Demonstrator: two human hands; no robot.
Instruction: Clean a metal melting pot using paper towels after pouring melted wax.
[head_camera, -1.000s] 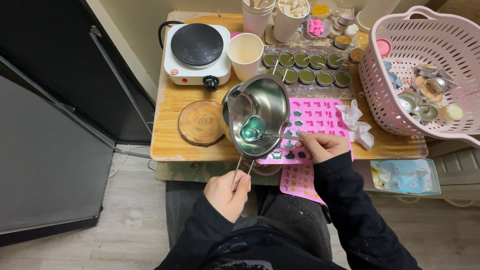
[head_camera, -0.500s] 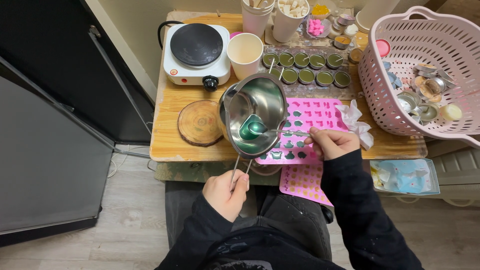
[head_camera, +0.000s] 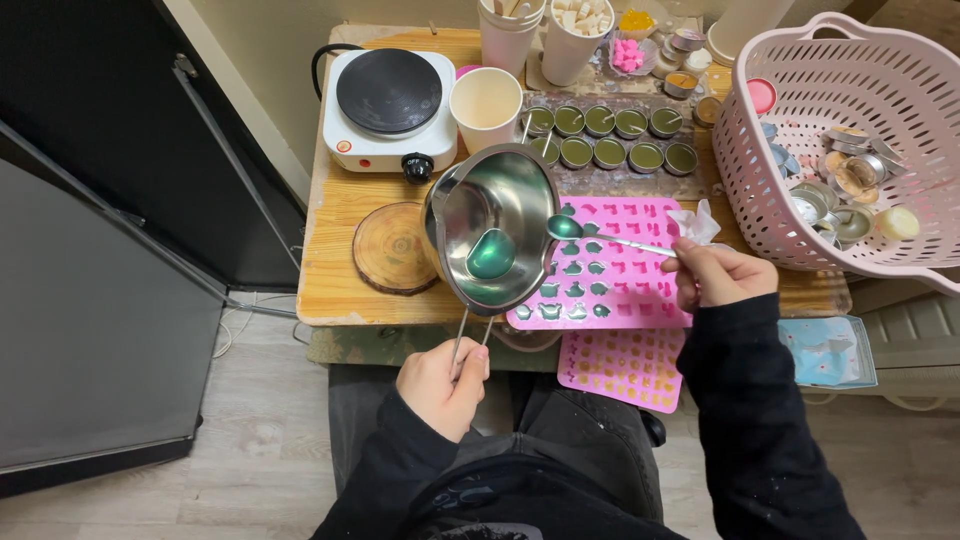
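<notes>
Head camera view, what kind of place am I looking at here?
Probably a home craft corner for candle or wax making. A small wooden table holds a hot plate, rows of round tins filled with green, and a pink mold; a pink basket holds empty tins.

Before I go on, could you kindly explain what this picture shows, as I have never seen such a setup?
It is one view from a camera worn on a person's head, looking down at their own hands. The left hand has its grip on the wire handle of a steel pouring pot holding green liquid. The right hand holds a metal spoon over a pink silicone mould, partly filled. On the wooden table also stand a white hotplate, small round tins and a pink plastic basket.
</notes>
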